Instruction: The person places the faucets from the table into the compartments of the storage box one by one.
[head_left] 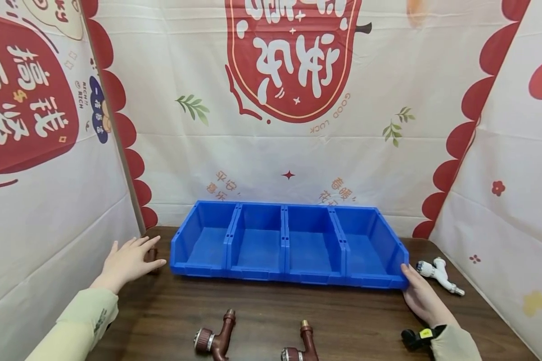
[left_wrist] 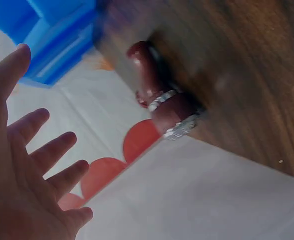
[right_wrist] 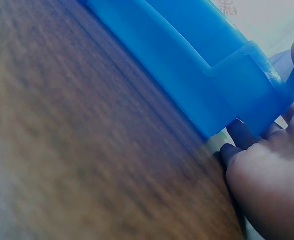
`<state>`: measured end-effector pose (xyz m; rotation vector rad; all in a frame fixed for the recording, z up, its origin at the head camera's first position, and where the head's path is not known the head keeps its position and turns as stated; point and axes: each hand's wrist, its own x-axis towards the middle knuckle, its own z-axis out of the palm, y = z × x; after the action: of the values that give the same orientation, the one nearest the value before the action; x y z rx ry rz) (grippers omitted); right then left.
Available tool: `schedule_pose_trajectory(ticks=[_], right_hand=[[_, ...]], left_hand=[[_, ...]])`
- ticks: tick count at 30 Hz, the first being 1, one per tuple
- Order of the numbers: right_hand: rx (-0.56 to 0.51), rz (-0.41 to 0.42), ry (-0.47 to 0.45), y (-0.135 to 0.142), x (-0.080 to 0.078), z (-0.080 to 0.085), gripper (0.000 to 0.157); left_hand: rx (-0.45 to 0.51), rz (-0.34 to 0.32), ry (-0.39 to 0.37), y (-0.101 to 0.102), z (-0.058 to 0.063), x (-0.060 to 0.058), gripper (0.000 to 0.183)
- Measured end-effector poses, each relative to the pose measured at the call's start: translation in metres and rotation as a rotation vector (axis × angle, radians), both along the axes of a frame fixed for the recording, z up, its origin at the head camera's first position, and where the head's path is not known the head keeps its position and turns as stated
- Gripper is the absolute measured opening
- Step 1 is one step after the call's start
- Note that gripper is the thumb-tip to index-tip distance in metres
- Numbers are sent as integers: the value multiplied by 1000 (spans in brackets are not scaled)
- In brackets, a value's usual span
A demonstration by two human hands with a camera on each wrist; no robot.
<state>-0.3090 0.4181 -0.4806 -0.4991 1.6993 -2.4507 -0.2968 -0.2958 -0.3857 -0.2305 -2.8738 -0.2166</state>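
Observation:
A blue storage bin (head_left: 257,275) with several compartments side by side stands at the back of the table. My right hand (head_left: 422,296) grips its front right corner; in the right wrist view the thumb is at the rim and fingers (right_wrist: 239,134) curl beneath the bin's edge. Off the bin's left end, my left hand (head_left: 128,263) hovers with fingers spread, holding nothing. Close by that hand lies a dark red-brown faucet (left_wrist: 154,82) with a silvery ring on its knob, mostly hidden behind the hand in the head view.
Two more red-brown faucets, one left (head_left: 223,336) and one right (head_left: 308,341), lie at the table's front. A white faucet (head_left: 440,276) is beside my right hand. Printed cloth walls (head_left: 293,155) enclose the wooden table (head_left: 253,303) at the back and both sides.

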Motion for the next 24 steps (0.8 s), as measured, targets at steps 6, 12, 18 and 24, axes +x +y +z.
schedule_pose_trajectory(ticks=[6,12,18,24], right_hand=[[-9,-6,-1,0,1,1,66],[-13,-27,-28,0,2,2,68],[6,-51,-40,-2,3,3,71],[15,-50,-32,-2,4,4,70]], left_hand=[[0,21,-35,-7,-8,-7,77],[-2,14,-45,-11,-18,-11,75],[36,51,-132,-18,-31,-20,81],[78,69,-192,-23,-39,-23,83]])
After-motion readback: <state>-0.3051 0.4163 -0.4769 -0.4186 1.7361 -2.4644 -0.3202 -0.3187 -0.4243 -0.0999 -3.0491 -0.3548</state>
